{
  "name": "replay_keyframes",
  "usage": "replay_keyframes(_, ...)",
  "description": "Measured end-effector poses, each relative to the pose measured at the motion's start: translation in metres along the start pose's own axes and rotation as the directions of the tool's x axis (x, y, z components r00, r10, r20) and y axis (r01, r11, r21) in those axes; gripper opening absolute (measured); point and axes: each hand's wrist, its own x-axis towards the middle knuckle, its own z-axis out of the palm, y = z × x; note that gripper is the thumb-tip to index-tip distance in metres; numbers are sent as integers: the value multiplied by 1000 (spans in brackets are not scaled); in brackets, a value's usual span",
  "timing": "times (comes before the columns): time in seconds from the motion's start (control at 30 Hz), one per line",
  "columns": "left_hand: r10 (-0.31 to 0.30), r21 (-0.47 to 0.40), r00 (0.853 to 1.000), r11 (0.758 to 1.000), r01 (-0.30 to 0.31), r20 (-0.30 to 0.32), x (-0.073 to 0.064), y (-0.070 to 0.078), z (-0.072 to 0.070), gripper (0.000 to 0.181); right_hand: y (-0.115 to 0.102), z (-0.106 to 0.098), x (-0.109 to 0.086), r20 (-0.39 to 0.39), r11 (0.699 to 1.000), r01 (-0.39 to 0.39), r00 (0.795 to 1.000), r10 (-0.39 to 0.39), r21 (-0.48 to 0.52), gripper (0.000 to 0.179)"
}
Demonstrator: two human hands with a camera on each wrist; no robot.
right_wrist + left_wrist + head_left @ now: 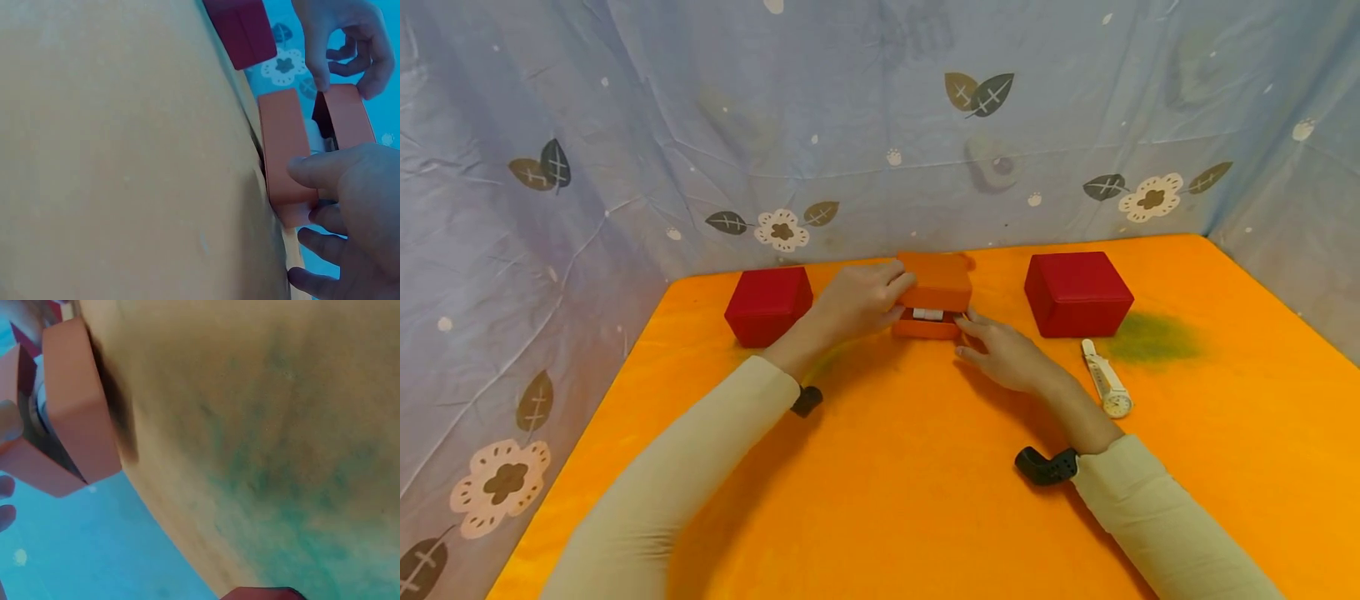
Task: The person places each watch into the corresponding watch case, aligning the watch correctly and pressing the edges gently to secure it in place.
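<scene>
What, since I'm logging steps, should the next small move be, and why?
Probably the left hand should raise the orange lid slightly while the right hand steadies the base: it stands only partway open, and the white item inside shows through a narrow gap.

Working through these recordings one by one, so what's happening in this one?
A person's left hand grips the lid of a partly open orange box, and the right hand touches its base; something white shows inside. One red box stands to the left, another red box to the right. A watch lies on the orange cloth near the right-hand one.
</scene>
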Motion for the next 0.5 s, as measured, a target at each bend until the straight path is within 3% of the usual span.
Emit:
replay_keyframes(0.2, 34, 60, 999, 998, -33, -16, -4, 3, 2, 25, 0, 0, 1, 1, 1000, 11, 1000, -11, 15, 59)
replay_keyframes(0.5, 15, 79, 1000, 997, -16, 5, -12, 9, 7, 28, 2, 2, 0, -10, 1000, 18, 1000, -18, 11, 60)
